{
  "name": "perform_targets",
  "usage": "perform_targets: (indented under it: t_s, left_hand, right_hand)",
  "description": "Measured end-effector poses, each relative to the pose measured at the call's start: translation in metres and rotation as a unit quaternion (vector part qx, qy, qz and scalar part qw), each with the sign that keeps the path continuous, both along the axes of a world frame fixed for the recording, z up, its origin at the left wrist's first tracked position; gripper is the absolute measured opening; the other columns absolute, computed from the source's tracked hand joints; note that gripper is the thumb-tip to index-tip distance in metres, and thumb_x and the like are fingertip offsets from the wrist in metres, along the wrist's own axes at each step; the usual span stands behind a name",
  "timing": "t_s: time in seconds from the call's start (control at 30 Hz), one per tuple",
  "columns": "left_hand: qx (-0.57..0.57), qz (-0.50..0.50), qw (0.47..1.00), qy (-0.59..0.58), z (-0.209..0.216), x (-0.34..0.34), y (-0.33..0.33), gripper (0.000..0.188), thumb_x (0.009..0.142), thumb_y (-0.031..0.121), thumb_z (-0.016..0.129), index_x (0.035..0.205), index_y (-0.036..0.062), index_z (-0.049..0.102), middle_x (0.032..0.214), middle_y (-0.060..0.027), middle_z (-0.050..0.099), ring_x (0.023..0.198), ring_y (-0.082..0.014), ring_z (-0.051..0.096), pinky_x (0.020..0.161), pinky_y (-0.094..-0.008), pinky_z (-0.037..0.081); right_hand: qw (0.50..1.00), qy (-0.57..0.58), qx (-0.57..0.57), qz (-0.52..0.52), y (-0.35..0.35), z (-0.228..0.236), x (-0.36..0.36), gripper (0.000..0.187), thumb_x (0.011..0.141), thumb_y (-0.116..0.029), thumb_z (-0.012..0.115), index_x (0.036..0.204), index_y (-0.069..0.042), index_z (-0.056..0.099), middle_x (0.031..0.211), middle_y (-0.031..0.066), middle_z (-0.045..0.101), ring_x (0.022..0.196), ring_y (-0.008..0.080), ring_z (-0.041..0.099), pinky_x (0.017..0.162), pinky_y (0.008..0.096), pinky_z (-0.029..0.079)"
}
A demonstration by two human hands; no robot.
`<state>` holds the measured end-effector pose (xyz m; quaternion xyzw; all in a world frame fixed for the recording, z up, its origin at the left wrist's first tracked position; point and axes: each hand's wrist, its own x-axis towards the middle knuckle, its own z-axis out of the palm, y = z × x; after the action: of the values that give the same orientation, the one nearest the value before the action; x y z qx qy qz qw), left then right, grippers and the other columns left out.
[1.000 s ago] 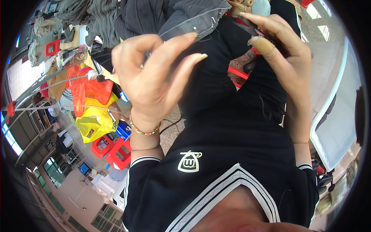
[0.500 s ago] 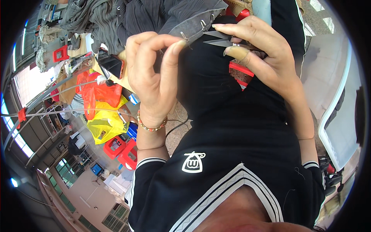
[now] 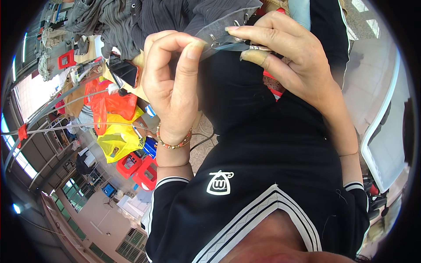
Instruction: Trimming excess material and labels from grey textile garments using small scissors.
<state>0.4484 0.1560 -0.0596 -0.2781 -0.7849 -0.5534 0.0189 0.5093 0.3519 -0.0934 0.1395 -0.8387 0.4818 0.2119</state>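
My left hand [image 3: 173,83] is raised, thumb and forefinger pinched at the corner of a sheer dark grey fabric edge [image 3: 226,24]. A fine thread may lie between those fingertips; it is too small to tell. Small metal hooks [image 3: 213,40] sit in a row along this edge. My right hand [image 3: 294,52] grips small thread snips [image 3: 255,47] between thumb and fingers. Their blades point left, against the fabric edge close to the left fingertips, and are partly blurred there.
Pleated dark grey garments [image 3: 118,26] are heaped beyond my hands. A phone [image 3: 124,70] lies on the table to the left, near red and yellow plastic bags [image 3: 118,142]. Red stools [image 3: 144,173] stand lower left. A white plastic bin [image 3: 381,162] is at my right.
My right hand has moved left and slightly up, bringing the snips to the fabric edge. The blades, spread wide before, look closer together. The left hand has shifted slightly left, still pinching.
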Motion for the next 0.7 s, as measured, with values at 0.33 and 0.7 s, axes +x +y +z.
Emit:
perform_targets:
  t_s: [0.33,0.7]
  left_hand:
    - [0.016,0.017,1.0,0.014,-0.008,0.0,0.0,0.007,0.091,0.005,0.062,0.094,-0.0002,0.059,0.097,-0.0054,0.052,0.087,-0.0113,0.05,0.079,-0.0215,0.04]
    - [0.116,0.039,0.992,-0.032,-0.015,0.008,0.004,0.017,0.095,0.002,0.055,0.111,-0.0009,0.057,0.099,-0.0023,0.054,0.091,-0.0073,0.051,0.086,-0.0208,0.043]
  right_hand:
    - [0.999,0.001,-0.051,0.004,-0.008,-0.019,0.0,0.04,0.076,-0.003,0.071,0.116,-0.004,0.067,0.082,0.0048,0.055,0.074,0.0155,0.053,0.064,0.0257,0.043]
    - [0.999,0.031,-0.033,-0.005,-0.012,-0.025,0.0,0.043,0.074,-0.003,0.074,0.117,-0.003,0.067,0.083,0.0047,0.056,0.073,0.015,0.052,0.064,0.0249,0.042]
